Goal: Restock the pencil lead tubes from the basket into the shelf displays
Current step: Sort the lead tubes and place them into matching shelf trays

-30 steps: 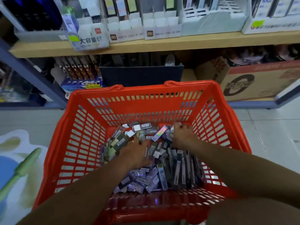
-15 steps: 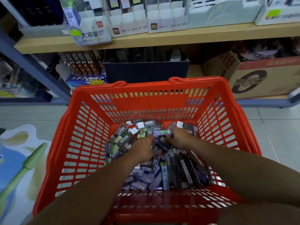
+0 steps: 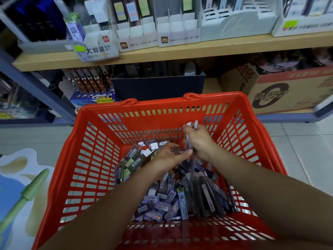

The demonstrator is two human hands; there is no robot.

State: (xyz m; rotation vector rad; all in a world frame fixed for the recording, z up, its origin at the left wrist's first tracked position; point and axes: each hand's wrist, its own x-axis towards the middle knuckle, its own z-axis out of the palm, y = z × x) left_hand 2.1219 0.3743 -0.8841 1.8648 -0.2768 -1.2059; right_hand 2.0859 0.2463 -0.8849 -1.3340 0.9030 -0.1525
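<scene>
Reaching into the red basket (image 3: 73, 141), the left hand (image 3: 170, 156) curls over the heaped pencil lead tubes (image 3: 162, 204); whether it grasps any, I cannot tell. Just beside it, the right hand (image 3: 199, 141) clenches several long tubes (image 3: 196, 124) upright.

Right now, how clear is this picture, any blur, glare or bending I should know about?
Head view: the wide lens bows the shelf and the basket rim; the right hand and the tubes it grips are motion-smeared; labels on the rest are too soft to read; lighting is flat, without hard shadows.
</scene>
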